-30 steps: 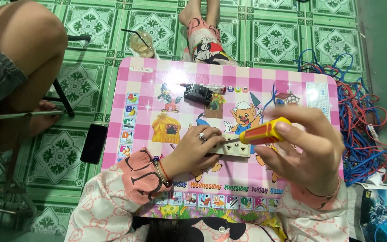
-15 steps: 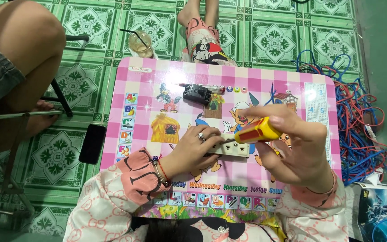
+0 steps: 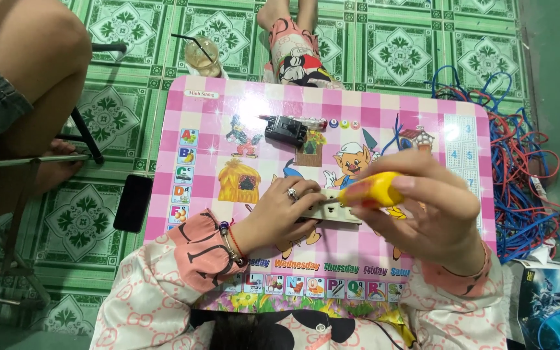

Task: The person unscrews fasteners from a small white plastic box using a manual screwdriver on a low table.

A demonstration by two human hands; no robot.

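My left hand, with a ring on one finger, presses down on a cream-white socket strip lying on the pink checked cartoon table. My right hand grips a screwdriver by its yellow and red handle, held over the strip's right part. The screwdriver's tip is hidden behind the hand and handle. A small black electrical part lies apart from both hands near the table's far edge.
A heap of blue and red wires lies on the green tiled floor at the right. A drink cup with a straw and another person's feet are beyond the table. A black phone, a stool and a person's leg are left.
My right hand has tilted the screwdriver so its handle end now faces the camera over the strip. My left hand has stayed on the strip.
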